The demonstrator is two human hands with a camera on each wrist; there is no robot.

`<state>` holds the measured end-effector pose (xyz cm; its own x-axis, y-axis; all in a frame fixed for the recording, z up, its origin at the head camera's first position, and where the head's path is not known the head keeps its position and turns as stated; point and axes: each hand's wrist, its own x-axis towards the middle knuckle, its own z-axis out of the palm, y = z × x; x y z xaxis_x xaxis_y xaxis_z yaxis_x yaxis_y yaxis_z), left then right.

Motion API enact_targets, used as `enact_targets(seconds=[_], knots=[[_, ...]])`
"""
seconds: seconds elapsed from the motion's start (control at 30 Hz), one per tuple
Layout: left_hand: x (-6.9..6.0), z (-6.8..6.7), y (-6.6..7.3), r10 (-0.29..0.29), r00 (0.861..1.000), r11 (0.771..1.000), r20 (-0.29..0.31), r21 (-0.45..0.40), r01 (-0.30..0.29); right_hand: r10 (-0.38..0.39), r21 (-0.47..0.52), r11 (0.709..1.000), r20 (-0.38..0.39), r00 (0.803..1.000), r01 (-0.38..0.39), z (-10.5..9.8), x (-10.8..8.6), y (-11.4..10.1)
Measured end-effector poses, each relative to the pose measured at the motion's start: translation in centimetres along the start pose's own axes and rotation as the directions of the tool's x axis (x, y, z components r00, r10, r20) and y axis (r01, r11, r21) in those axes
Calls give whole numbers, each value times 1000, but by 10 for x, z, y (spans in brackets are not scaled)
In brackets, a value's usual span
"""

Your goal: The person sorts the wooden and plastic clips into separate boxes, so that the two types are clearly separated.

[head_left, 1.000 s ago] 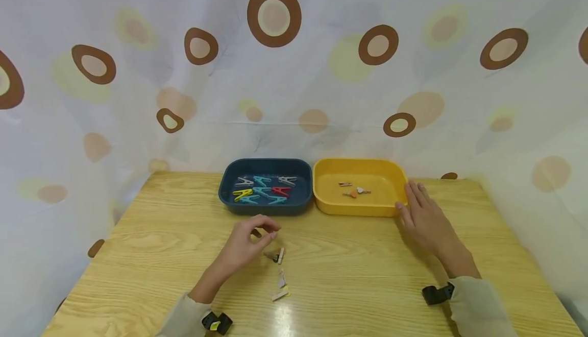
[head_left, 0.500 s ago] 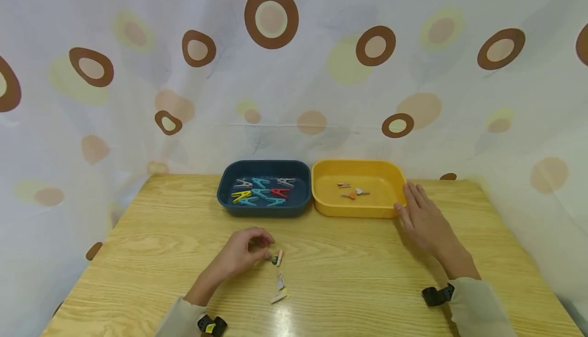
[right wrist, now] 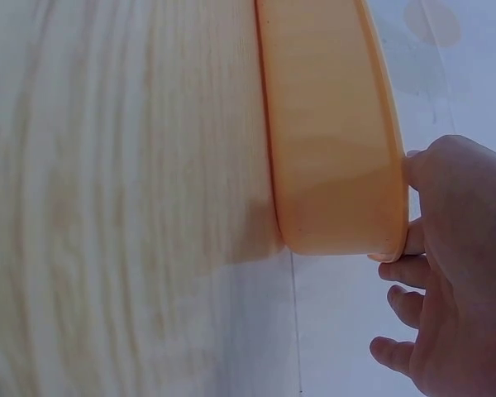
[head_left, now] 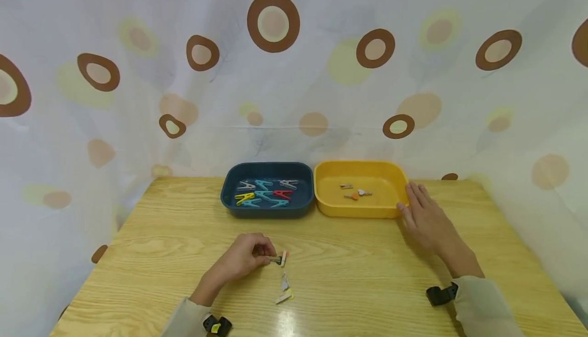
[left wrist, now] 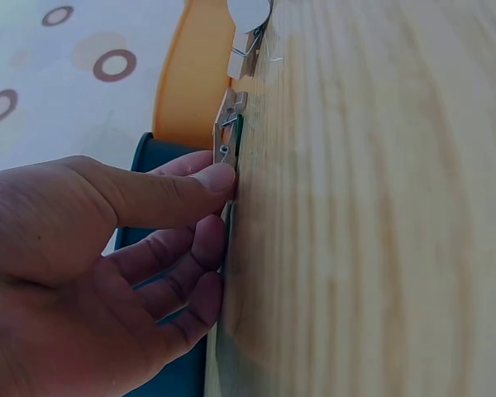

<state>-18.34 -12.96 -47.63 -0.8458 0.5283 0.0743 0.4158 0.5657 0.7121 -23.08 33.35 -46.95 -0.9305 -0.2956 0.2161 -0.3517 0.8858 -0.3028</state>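
My left hand (head_left: 245,258) is low over the table, pinching a small wooden clothespin (left wrist: 225,141) between thumb and index finger. In the head view that clothespin points right, against or very near another wooden clothespin (head_left: 284,258) with an orange bit behind it. Nearer me lie a clothespin with a grey-white decoration (head_left: 285,282) and a wooden one with a yellow decoration (head_left: 283,298). My right hand (head_left: 427,222) rests on the right end of the yellow tray (head_left: 358,211), fingers extended along its rim and thumb at the front corner.
Left of the yellow tray, touching it, stands a dark blue tray (head_left: 268,213) with several plastic clothespins in teal, grey, yellow and red. Three small decorated clothespins (head_left: 353,196) lie inside the yellow tray. A patterned curtain (head_left: 294,87) hangs behind the wooden table (head_left: 174,235).
My left hand has come down toward the table and its thumb and index finger have closed on the small wooden clothespin. The right hand stays at the yellow tray.
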Motion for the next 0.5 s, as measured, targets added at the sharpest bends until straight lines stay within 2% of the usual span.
enact_targets(seconds=[0.27, 0.5], knots=[[3, 2, -1, -7, 1000, 999, -5, 47, 8, -6, -11, 1000, 1, 1000, 6, -2, 1, 0], [0, -2, -2, -35, 999, 999, 11, 1, 35, -15, -11, 1000, 4, 1000, 15, 1, 1, 0]])
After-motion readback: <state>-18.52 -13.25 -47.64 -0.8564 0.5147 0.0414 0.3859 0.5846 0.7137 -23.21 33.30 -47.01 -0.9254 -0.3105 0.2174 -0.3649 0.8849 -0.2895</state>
